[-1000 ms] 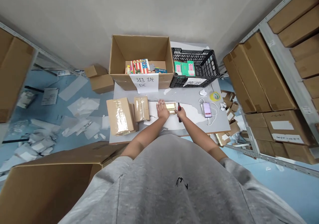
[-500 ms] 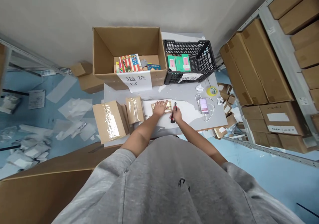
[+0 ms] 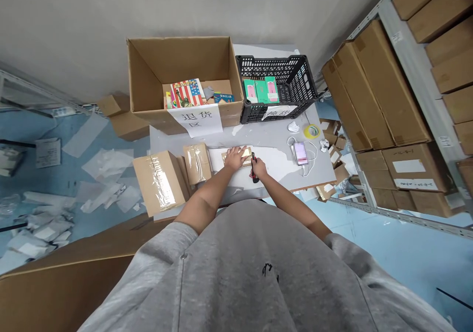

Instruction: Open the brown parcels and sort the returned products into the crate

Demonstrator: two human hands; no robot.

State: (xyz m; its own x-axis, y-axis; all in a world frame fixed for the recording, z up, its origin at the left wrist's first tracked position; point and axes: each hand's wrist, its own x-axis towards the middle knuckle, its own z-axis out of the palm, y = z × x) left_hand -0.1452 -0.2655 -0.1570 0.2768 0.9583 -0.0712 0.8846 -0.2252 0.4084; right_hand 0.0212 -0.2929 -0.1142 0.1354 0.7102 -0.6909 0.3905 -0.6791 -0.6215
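My left hand [image 3: 234, 157] lies flat, fingers spread, on a small taped cardboard parcel [image 3: 239, 155] in the middle of the grey table [image 3: 273, 135]. Just right of it, my right hand [image 3: 258, 167] is closed round a red and black box cutter [image 3: 253, 169], its tip at the parcel's right end. The parcel rests on a white sheet. Two bigger taped boxes [image 3: 159, 182] [image 3: 197, 162] stand to the left of my left hand.
A large open carton [image 3: 181, 83] with books and a paper label stands at the table's back, beside a black crate [image 3: 275, 88] with green packets. A phone [image 3: 300, 152] with cable and a tape roll [image 3: 312, 131] lie to the right. Shelves of cartons [image 3: 373, 100] rise on the right; paper scraps litter the floor at left.
My head has shifted, so the whole scene has slid left. My right hand with the cutter has drawn closer to the parcel's right end; my left hand stays pressed on the parcel.
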